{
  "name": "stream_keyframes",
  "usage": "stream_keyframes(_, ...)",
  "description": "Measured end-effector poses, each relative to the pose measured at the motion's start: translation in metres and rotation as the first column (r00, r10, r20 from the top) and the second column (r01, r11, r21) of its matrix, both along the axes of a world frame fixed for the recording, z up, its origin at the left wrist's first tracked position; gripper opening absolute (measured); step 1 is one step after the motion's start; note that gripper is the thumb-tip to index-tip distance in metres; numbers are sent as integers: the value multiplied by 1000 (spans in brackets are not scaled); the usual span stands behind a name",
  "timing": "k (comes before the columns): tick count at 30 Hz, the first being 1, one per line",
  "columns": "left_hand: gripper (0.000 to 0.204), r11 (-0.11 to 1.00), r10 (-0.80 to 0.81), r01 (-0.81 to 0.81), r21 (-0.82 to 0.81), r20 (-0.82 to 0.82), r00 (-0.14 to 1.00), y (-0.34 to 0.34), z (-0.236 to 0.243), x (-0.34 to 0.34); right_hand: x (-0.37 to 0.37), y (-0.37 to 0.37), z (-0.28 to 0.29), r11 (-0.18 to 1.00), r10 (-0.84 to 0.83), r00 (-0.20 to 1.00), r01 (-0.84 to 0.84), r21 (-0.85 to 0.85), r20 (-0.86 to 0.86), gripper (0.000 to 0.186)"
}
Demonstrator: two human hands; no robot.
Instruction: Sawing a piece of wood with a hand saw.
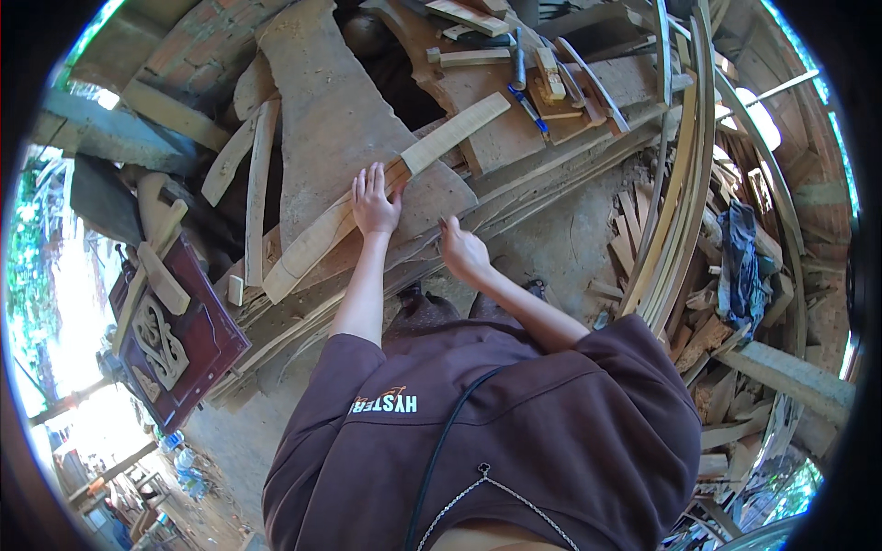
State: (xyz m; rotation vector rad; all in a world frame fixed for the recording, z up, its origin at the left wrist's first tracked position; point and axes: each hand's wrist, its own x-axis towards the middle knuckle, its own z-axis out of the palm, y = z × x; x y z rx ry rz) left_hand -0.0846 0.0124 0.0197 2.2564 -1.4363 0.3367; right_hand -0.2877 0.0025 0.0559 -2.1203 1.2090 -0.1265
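Observation:
My left hand [375, 204] lies with fingers stretched out on a long, pale, curved wooden board [308, 246] with thin dark lines along it. Just past the fingertips, a second pale curved strip [457, 131] continues toward the far right; a darker brown patch shows where the two meet. Both rest on a wide, dusty wooden slab [322, 119]. My right hand [466, 254] is closed in front of the slab's near edge, apart from the board. A small brownish tip sticks out of its fingers; what it belongs to is too small to name.
A hammer-like tool [518, 64], a blue pen-like tool [528, 110] and small wood blocks [549, 73] lie at the back right. Long bent strips [684, 184] and scrap wood stand right. At left leans a dark red panel [197, 321] with a carved scroll [158, 344].

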Motion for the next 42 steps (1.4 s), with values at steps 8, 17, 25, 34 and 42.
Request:
stream_keyframes(8, 58, 1000, -18, 18, -2, -9, 1000, -7, 4, -4, 28, -26, -4, 999, -33, 999, 35, -37, 40, 23)
stream_keyframes(17, 57, 1000, 0, -1, -30, -45, 999, 4, -1, 1, -15, 13, -4, 999, -3, 999, 5, 44, -35, 25)
stream_keyframes(25, 59, 1000, 7, -7, 7, -40, 999, -3, 1, -4, 29, -29, -3, 999, -27, 999, 28, -41, 22, 24)
stream_keyframes(34, 60, 1000, 1, 0, 10, -55, 998, 5, 1, 3, -9, 1, 10, 997, 1, 994, 7, 71, -106, 24)
stream_keyframes(42, 58, 1000, 3, -2, 5, -48, 999, 1, -3, 1, 22, -16, -3, 999, -15, 1000, 16, -40, 9, 26)
